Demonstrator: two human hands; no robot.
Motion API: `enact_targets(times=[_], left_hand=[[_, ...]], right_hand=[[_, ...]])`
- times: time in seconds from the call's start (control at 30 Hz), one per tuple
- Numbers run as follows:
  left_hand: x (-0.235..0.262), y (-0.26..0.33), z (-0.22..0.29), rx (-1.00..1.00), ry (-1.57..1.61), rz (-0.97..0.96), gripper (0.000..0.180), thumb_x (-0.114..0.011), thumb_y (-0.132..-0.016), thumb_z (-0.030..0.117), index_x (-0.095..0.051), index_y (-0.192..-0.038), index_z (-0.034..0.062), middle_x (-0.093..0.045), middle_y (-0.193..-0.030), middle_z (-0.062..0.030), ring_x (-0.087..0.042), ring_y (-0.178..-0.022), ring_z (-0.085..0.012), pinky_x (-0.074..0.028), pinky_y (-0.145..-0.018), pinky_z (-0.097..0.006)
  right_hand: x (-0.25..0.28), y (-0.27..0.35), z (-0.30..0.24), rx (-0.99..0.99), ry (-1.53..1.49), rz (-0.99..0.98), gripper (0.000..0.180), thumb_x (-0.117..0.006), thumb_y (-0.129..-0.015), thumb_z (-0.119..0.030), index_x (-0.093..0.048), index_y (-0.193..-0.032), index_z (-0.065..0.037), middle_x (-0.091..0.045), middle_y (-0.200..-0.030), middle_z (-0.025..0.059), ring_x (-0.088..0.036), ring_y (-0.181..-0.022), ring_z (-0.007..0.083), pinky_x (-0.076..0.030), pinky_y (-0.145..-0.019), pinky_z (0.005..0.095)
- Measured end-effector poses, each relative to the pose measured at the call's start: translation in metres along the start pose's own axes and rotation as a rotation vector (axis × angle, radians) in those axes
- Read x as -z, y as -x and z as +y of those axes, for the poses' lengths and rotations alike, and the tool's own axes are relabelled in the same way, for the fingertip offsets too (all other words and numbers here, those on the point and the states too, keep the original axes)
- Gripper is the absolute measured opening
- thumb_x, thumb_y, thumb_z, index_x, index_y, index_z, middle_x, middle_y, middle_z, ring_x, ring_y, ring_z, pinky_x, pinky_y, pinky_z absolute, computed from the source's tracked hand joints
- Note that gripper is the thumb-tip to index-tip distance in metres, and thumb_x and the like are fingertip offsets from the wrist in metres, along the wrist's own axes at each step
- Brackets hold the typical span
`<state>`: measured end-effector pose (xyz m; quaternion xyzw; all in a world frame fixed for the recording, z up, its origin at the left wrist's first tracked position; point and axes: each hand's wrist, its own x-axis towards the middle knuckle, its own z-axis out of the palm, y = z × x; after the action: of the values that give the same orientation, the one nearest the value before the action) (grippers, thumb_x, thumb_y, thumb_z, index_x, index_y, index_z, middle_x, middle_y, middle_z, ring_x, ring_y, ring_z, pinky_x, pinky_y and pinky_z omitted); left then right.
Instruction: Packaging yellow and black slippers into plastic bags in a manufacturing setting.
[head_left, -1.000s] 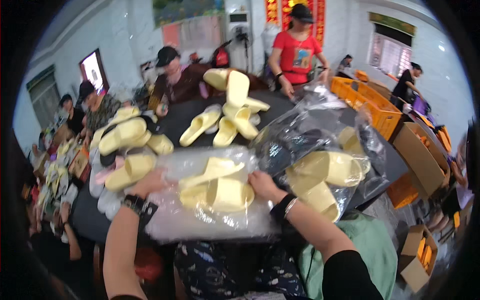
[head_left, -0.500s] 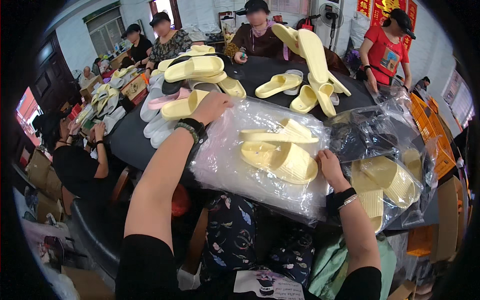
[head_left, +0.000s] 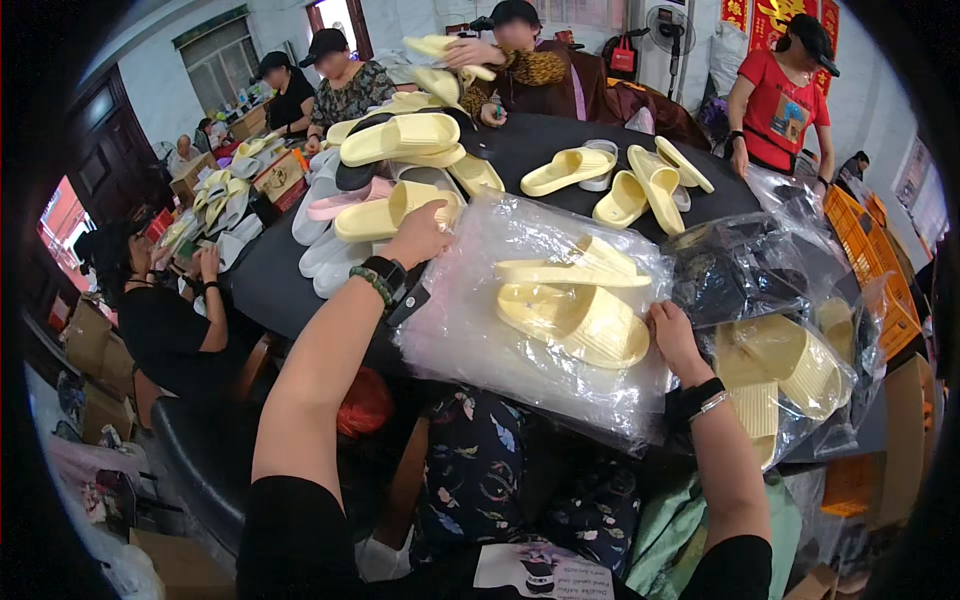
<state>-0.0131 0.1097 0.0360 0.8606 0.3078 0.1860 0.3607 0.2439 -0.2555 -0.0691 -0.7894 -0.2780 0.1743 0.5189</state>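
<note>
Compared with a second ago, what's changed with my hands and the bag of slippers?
The left hand has moved off the clear bag toward the loose yellow slipper beside it, now at the bag's top left corner. The view swung left. The right hand stays at the bag's right edge, and the pale yellow pair stays inside.

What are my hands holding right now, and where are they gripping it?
Both grip a clear bag of yellow slippers: left hand at its far left corner, right hand on its right edge.
</note>
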Motion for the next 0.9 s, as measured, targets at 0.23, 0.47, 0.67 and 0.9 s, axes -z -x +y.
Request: enact_targets(times=[0.23,0.47,0.67,0.9], left_hand=[[-0.019,-0.006,-0.003,-0.176,-0.067,0.202,0.056,-0.067,-0.078,0.003,-0.05,-0.132,0.0017,-0.063,-0.068,-0.0097,-0.059,-0.055,-0.0162,-0.048,-0.053,-0.03],[-0.021,-0.005,0.02,-0.25,-0.129,0.235,0.055,-0.072,-0.076,0.009,-0.053,-0.127,0.0053,-0.066,-0.082,-0.0157,-0.065,-0.075,-0.0307,-0.052,-0.07,-0.039],[-0.011,-0.013,-0.017,-0.385,-0.196,0.283,0.047,-0.059,-0.091,0.043,-0.058,-0.115,0.0028,-0.065,-0.082,-0.0085,-0.063,-0.072,-0.0202,-0.05,-0.068,-0.028],[-0.002,0.059,0.086,0.27,0.448,-0.272,0.051,-0.061,-0.089,0.049,-0.059,-0.106,0.0003,-0.065,-0.079,-0.0077,-0.063,-0.061,-0.0155,-0.047,-0.055,-0.023]], right_hand=[[0.0,0.005,-0.002,-0.025,-0.151,0.05,0.026,-0.049,-0.098,-0.019,-0.055,-0.083,0.0,-0.059,-0.067,0.0068,-0.055,-0.055,0.0145,-0.043,-0.049,0.0302],[0.01,0.01,-0.025,0.192,0.014,0.176,0.022,-0.048,-0.098,-0.016,-0.054,-0.086,0.002,-0.067,-0.079,0.0147,-0.066,-0.069,0.0237,-0.051,-0.056,0.033],[0.01,0.006,-0.034,-0.129,-0.327,-0.049,0.025,-0.055,-0.093,-0.022,-0.055,-0.099,0.002,-0.065,-0.087,0.0123,-0.064,-0.073,0.0197,-0.051,-0.065,0.0308],[0.038,-0.012,-0.054,-0.437,-0.574,-0.108,0.061,-0.044,-0.095,-0.054,-0.044,-0.118,0.002,-0.066,-0.089,0.018,-0.066,-0.071,0.0289,-0.054,-0.066,0.0375]])
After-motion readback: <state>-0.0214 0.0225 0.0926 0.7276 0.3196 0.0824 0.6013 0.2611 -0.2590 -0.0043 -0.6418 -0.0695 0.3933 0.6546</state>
